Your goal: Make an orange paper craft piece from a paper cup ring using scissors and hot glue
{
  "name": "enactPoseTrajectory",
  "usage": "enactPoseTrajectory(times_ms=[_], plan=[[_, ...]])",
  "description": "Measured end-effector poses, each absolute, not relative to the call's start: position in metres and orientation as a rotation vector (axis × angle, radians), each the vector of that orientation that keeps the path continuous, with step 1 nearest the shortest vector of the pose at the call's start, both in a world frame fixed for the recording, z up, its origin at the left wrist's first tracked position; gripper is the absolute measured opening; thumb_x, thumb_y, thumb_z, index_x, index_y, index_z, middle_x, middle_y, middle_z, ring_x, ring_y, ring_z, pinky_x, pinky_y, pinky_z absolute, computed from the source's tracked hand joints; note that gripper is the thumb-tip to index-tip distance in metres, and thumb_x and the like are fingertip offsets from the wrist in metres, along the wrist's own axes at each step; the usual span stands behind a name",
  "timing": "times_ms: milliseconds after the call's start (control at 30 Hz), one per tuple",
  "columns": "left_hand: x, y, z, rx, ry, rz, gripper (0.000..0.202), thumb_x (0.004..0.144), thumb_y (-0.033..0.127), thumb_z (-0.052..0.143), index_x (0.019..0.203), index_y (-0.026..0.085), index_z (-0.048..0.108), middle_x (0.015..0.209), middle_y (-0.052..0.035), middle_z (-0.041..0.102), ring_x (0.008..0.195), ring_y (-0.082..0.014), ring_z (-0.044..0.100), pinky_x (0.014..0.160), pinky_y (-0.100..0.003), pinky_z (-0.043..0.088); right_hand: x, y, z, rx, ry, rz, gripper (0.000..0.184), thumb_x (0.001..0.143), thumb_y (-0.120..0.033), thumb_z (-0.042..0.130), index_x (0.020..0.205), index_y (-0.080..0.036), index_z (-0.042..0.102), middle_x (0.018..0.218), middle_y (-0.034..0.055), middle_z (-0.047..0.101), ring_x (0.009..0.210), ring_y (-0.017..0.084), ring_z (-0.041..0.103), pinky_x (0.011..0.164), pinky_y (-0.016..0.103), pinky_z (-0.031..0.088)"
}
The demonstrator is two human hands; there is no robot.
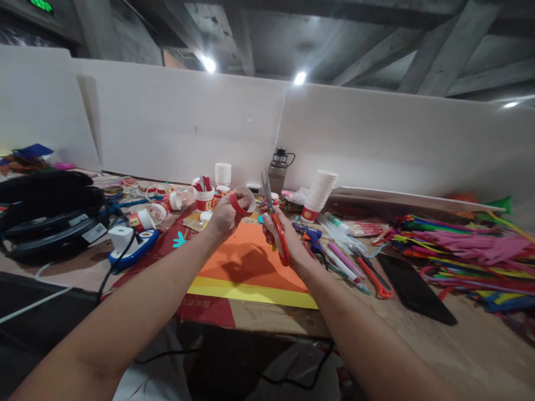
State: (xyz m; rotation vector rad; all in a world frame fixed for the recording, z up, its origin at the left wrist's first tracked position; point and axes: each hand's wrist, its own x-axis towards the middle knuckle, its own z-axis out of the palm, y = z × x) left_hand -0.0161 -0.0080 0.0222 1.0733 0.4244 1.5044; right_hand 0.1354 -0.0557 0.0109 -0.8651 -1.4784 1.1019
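My left hand (227,216) is closed on a small red-and-white paper ring (239,206), which looks cut from a paper cup. Facing it, my right hand (281,225) grips scissors (282,239) with red handles. The blades point up and away from me, a little to the right of the ring, not touching it. Both hands are held above orange paper (251,253), which lies on a yellow sheet (259,294). A small blue paper hand shape (179,240) lies left of the orange sheet.
A leaning stack of paper cups (320,192) and a dark bottle (278,170) stand behind my hands. Right are a blue glue gun (310,238), a second pair of scissors (376,277), a black phone (416,287) and pipe cleaners (480,248). A power strip (136,250) lies left.
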Motion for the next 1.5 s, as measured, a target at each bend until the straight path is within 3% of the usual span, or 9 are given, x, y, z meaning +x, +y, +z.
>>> enactPoseTrajectory(times_ms=[267, 567, 733, 900, 1133, 1500], plan=[[-0.018, -0.01, 0.026, 1.174, 0.36, 1.575, 0.028, 0.064, 0.029, 0.084, 0.07, 0.014, 0.061, 0.061, 0.004, 0.051, 0.056, -0.0056, 0.048, 0.051, -0.018, 0.037, 0.13, -0.061, 0.008, -0.847, -1.45, 1.1, 0.035, 0.079, -0.048, 0.067, 0.099, -0.024, 0.051, 0.065, -0.0065, 0.05, 0.05, 0.008, 0.042, 0.044, 0.02, 0.033], [-0.009, -0.014, 0.015, 1.203, 0.466, 1.48, 0.031, 0.058, 0.026, 0.086, 0.075, 0.013, 0.064, 0.064, 0.0019, 0.06, 0.054, -0.0064, 0.052, 0.053, -0.019, 0.04, 0.136, -0.051, 0.01, -0.68, -1.263, 1.158, 0.044, 0.075, -0.04, 0.07, 0.111, -0.025, 0.05, 0.071, -0.0057, 0.058, 0.051, 0.007, 0.046, 0.048, 0.021, 0.038], [-0.009, -0.014, 0.011, 1.363, 0.53, 1.502, 0.025, 0.064, 0.027, 0.082, 0.078, 0.014, 0.066, 0.066, 0.0001, 0.064, 0.057, -0.0088, 0.054, 0.057, -0.022, 0.043, 0.135, -0.051, 0.009, -0.761, -1.297, 1.098, 0.042, 0.073, -0.041, 0.07, 0.108, -0.024, 0.052, 0.059, -0.0088, 0.05, 0.048, 0.009, 0.045, 0.046, 0.022, 0.037], [-0.01, -0.019, 0.012, 1.585, 0.681, 1.422, 0.017, 0.067, 0.025, 0.079, 0.076, 0.014, 0.07, 0.066, -0.0026, 0.067, 0.059, -0.0111, 0.057, 0.058, -0.024, 0.044, 0.137, -0.048, 0.007, -0.965, -1.273, 1.009, 0.039, 0.066, -0.033, 0.072, 0.1, -0.025, 0.054, 0.056, -0.0083, 0.049, 0.045, 0.009, 0.044, 0.042, 0.022, 0.034], [-0.015, -0.013, 0.009, 1.645, 0.839, 1.406, 0.017, 0.075, 0.03, 0.073, 0.071, 0.015, 0.067, 0.06, -0.0016, 0.063, 0.052, -0.0098, 0.054, 0.053, -0.024, 0.042, 0.144, -0.037, 0.008, -0.847, -1.103, 1.147, 0.037, 0.064, -0.04, 0.075, 0.085, -0.025, 0.048, 0.063, -0.0067, 0.05, 0.048, 0.009, 0.043, 0.043, 0.022, 0.037], [-0.013, -0.012, 0.004, 1.656, 0.801, 1.475, 0.014, 0.067, 0.022, 0.076, 0.073, 0.015, 0.066, 0.071, -0.0014, 0.064, 0.064, -0.0111, 0.055, 0.063, -0.025, 0.043, 0.147, -0.046, 0.022, -0.664, -1.085, 1.374, 0.033, 0.056, -0.031, 0.076, 0.073, -0.022, 0.048, 0.062, -0.0051, 0.048, 0.053, 0.01, 0.044, 0.048, 0.024, 0.042]])
